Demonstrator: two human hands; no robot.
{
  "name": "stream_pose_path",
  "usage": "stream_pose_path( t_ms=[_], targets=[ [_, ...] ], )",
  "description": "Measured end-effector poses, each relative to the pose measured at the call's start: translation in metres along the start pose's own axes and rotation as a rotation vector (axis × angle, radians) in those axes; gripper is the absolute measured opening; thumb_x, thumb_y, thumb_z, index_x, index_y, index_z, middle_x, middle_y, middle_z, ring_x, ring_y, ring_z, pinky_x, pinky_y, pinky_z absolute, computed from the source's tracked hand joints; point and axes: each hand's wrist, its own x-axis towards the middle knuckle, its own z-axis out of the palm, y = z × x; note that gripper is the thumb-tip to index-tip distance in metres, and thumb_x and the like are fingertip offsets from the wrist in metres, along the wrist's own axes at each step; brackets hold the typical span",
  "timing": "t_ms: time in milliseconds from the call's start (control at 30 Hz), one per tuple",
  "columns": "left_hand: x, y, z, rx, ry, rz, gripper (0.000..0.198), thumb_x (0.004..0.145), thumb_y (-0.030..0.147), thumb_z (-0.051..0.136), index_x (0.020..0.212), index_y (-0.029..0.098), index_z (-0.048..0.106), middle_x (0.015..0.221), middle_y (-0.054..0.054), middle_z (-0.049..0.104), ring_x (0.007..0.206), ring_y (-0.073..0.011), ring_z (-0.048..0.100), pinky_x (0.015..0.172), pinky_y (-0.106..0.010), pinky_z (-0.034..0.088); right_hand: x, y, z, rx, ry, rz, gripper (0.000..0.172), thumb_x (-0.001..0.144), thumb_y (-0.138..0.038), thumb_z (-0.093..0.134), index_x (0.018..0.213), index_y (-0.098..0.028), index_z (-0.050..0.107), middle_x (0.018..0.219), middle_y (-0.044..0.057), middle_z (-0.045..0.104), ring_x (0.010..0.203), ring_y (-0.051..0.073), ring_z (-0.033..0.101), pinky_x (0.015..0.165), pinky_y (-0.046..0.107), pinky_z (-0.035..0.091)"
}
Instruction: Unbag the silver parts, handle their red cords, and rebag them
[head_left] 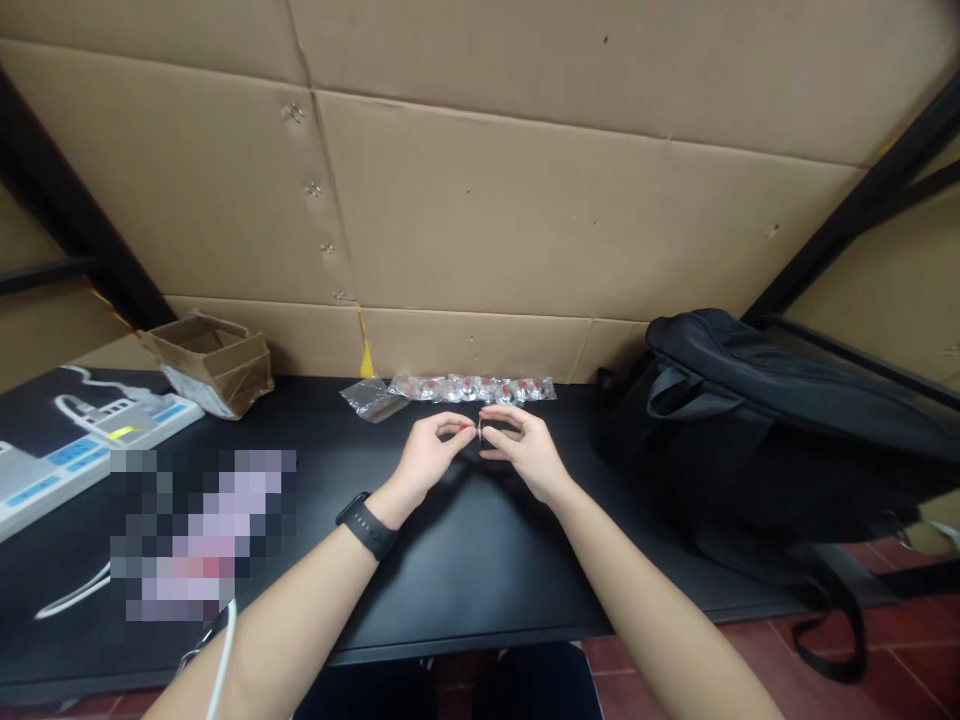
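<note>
In front of me, over the middle of the black table, my two hands meet at a small round shiny disc (481, 432), seen nearly edge-on. My right hand (525, 450) pinches the disc between thumb and fingers. A small red piece (466, 425) shows at the fingertips of my left hand (429, 455), which is closed in a pinch around it. Whether the red piece is joined to the disc I cannot tell. Just beyond the hands lies a row of clear packets (469, 389) with shiny round things and red parts inside. An opened-looking clear plastic bag (373, 399) lies at its left end.
At left are an open cardboard box (217, 362), a white power strip (82, 455) with plugs, a blurred-out purple object (232, 510) and a white cable (223, 660) crossing my left forearm. A black backpack (750, 430) fills the right side. Cardboard (487, 220) walls the back.
</note>
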Motion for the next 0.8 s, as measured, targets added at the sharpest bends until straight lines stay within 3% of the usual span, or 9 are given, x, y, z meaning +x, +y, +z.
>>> stream_pose_path(
  t_ms=[67, 167, 333, 400, 533, 600, 700, 800],
  targets=[
    [0.001, -0.005, -0.001, 0.037, -0.014, 0.001, 0.023, 0.078, 0.035, 0.074, 0.092, 0.017, 0.074, 0.098, -0.009, 0.077, 0.095, -0.0229, 0.071, 0.091, -0.036, 0.054, -0.001, 0.0, 0.0, 0.029, -0.011, 0.044, 0.049, 0.076, -0.041, 0.08, 0.121, -0.026, 0.068, 0.122, 0.008, 0.065, 0.104, 0.024, 0.069, 0.082, 0.043, 0.065],
    [0.003, -0.01, -0.003, 0.105, -0.037, 0.017, 0.022, 0.079, 0.036, 0.073, 0.093, 0.018, 0.074, 0.099, -0.009, 0.077, 0.096, -0.0234, 0.072, 0.092, -0.037, 0.054, -0.001, 0.0, 0.001, 0.031, -0.032, 0.074, 0.046, 0.075, -0.041, 0.081, 0.116, -0.023, 0.071, 0.119, 0.008, 0.066, 0.105, 0.024, 0.068, 0.087, 0.043, 0.063],
    [0.006, 0.001, -0.015, 0.294, -0.161, 0.106, 0.022, 0.083, 0.039, 0.069, 0.096, 0.023, 0.075, 0.099, -0.006, 0.078, 0.096, -0.0235, 0.072, 0.094, -0.036, 0.053, 0.001, 0.004, 0.0, -0.099, -0.057, 0.003, 0.054, 0.066, -0.034, 0.087, 0.116, -0.022, 0.071, 0.113, 0.007, 0.069, 0.1, 0.024, 0.07, 0.085, 0.038, 0.061],
    [0.01, 0.008, -0.027, 0.409, -0.159, 0.158, 0.024, 0.087, 0.042, 0.064, 0.102, 0.026, 0.074, 0.103, -0.004, 0.077, 0.099, -0.0232, 0.071, 0.095, -0.036, 0.051, 0.002, 0.006, -0.001, -0.13, -0.054, 0.0, 0.052, 0.068, -0.033, 0.085, 0.117, -0.022, 0.071, 0.113, 0.008, 0.07, 0.099, 0.024, 0.07, 0.082, 0.037, 0.061],
    [0.022, 0.012, -0.069, 0.801, 0.125, 0.216, 0.025, 0.094, 0.033, 0.051, 0.109, 0.026, 0.069, 0.118, -0.006, 0.072, 0.112, -0.0261, 0.064, 0.1, -0.04, 0.045, 0.004, 0.007, -0.004, -0.248, -0.019, -0.028, 0.049, 0.069, -0.031, 0.084, 0.116, -0.022, 0.071, 0.114, 0.008, 0.071, 0.099, 0.023, 0.071, 0.086, 0.038, 0.059],
    [0.027, 0.007, -0.091, 0.975, 0.19, 0.149, 0.027, 0.092, 0.023, 0.049, 0.113, 0.028, 0.067, 0.126, -0.006, 0.069, 0.121, -0.0277, 0.059, 0.101, -0.043, 0.042, 0.004, 0.006, -0.006, -0.285, -0.008, -0.055, 0.05, 0.069, -0.03, 0.084, 0.116, -0.022, 0.071, 0.112, 0.008, 0.072, 0.097, 0.022, 0.071, 0.088, 0.038, 0.059],
    [0.03, -0.004, -0.112, 1.104, 0.142, 0.024, 0.036, 0.085, 0.018, 0.055, 0.119, 0.03, 0.062, 0.131, -0.006, 0.067, 0.123, -0.03, 0.059, 0.099, -0.045, 0.041, 0.005, 0.003, -0.01, -0.305, -0.002, -0.088, 0.049, 0.069, -0.031, 0.084, 0.114, -0.02, 0.07, 0.109, 0.009, 0.073, 0.091, 0.021, 0.072, 0.088, 0.037, 0.058],
    [0.03, -0.011, -0.118, 1.144, 0.037, -0.04, 0.037, 0.082, 0.022, 0.06, 0.119, 0.03, 0.061, 0.127, -0.007, 0.069, 0.12, -0.0325, 0.061, 0.096, -0.046, 0.042, 0.006, 0.001, -0.012, -0.335, -0.006, -0.112, 0.042, 0.07, -0.03, 0.083, 0.108, -0.019, 0.07, 0.109, 0.009, 0.073, 0.09, 0.02, 0.072, 0.086, 0.035, 0.058]
  ],
)
